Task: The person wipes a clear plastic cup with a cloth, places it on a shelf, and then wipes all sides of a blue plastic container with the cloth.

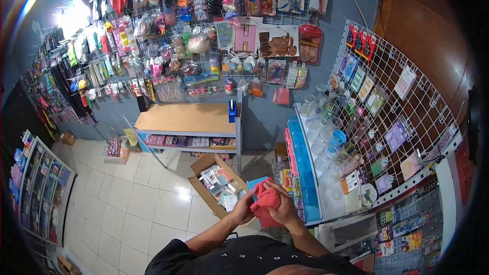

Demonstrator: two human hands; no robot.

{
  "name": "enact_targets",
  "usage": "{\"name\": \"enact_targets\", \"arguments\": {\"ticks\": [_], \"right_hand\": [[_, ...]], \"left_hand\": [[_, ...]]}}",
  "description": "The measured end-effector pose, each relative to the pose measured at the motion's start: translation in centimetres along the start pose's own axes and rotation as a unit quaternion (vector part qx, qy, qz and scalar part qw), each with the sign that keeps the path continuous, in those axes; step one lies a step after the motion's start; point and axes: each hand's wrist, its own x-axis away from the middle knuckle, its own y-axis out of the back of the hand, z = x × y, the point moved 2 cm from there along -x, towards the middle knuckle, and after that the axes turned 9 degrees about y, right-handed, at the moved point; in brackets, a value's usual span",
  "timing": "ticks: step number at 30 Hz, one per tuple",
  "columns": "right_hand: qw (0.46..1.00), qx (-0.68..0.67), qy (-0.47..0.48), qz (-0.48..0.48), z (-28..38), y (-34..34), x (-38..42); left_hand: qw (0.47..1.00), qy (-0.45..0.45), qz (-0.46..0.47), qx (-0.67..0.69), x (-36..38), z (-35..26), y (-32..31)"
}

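Note:
A crumpled red cloth [266,198] is bunched between my two hands in front of my chest. My left hand [244,208] is closed on its left side. From the right, my right hand [283,209] grips the same cloth, its fingers over the top. Part of the cloth hangs below the hands. Just behind it shows a flat light-blue item [253,183], partly hidden. Beyond my left hand, an open cardboard box [196,167] full of small packaged goods stands on the floor.
A wooden-topped shelf table [186,117] with a blue tape dispenser [232,111] stands ahead. To the right, a white shelf [311,193] holds clear jars [326,160] beside a wire grid rack [407,84]. Packaged goods hang across the wall. A display rack [43,188] stands left.

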Motion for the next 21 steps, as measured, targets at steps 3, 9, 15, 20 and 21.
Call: {"name": "enact_targets", "arguments": {"ticks": [3, 9, 15, 20, 21], "right_hand": [[0.985, 0.115, 0.095, 0.092, 1.5, 0.1, -0.4], [0.956, 0.196, 0.114, 0.185, 3.0, -0.9, 0.0], [0.997, 0.012, 0.010, 0.079, -0.1, -0.5, -0.1], [0.996, 0.078, -0.009, 0.038, -0.8, 0.4, -0.9], [0.993, 0.096, -0.017, 0.059, -0.4, 0.3, -1.0]], "left_hand": [[0.991, 0.055, 0.040, 0.116, -1.0, -1.4, 0.9], [0.990, 0.037, -0.123, 0.066, -1.3, -2.8, 1.3], [0.997, 0.002, -0.070, 0.018, -1.0, -1.2, -0.8], [0.988, -0.091, -0.056, -0.109, -2.0, 2.0, -0.6], [0.985, -0.096, -0.068, -0.130, -1.9, 2.1, -0.9]]}}
